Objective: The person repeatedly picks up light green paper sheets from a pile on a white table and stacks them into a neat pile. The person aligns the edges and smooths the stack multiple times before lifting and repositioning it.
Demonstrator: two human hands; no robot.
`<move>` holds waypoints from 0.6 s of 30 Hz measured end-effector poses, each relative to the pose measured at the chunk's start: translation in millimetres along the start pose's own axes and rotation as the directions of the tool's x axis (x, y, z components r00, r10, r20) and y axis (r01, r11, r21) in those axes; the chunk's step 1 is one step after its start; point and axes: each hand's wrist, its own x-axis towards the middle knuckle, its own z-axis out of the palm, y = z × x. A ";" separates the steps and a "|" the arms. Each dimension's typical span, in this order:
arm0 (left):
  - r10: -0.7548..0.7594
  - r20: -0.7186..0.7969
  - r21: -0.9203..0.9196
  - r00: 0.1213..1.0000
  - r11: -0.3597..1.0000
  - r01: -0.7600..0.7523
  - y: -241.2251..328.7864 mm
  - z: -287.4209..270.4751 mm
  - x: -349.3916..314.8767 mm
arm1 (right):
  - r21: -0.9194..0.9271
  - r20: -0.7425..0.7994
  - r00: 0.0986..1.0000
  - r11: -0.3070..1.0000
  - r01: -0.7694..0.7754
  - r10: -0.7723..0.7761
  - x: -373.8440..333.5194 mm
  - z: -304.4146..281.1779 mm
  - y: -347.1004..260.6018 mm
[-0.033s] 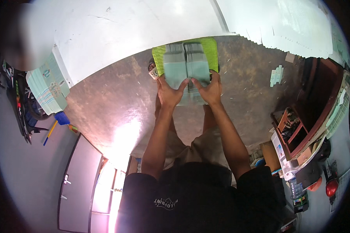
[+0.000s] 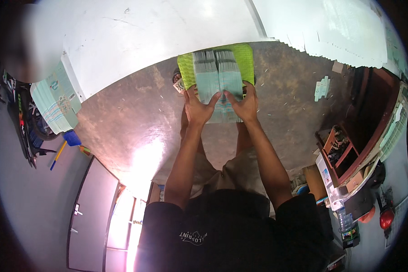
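Note:
Two thick piles of pale green printed sheets stand side by side in front of me, a left pile (image 2: 206,79) and a right pile (image 2: 230,78). A narrow dark gap runs between them. They rest on a bright green woven-looking surface (image 2: 245,59). My left hand (image 2: 198,109) is closed round the near left side of the left pile. On the opposite side my right hand (image 2: 245,107) grips the right pile. Both thumbs lie on top and point toward each other near the gap. The outer fingers are partly hidden behind the piles.
A white tabletop (image 2: 158,38) stretches across the far side. More printed sheets (image 2: 56,97) lie at its left end. Small green strips (image 2: 322,88) and paper scraps dot the floor. A blue brush (image 2: 71,138) leans at left; a wooden cabinet (image 2: 369,118) stands at right.
The piles' outer sides have drawn inward, the left one most, and their edges look sharper. Both hands keep nearly the same place.

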 end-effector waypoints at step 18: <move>-0.023 0.239 -0.466 0.971 0.874 0.136 -40.1 22.7 29.9 | 0.300 0.212 0.977 0.951 -0.078 0.013 5.5 19.9 19.1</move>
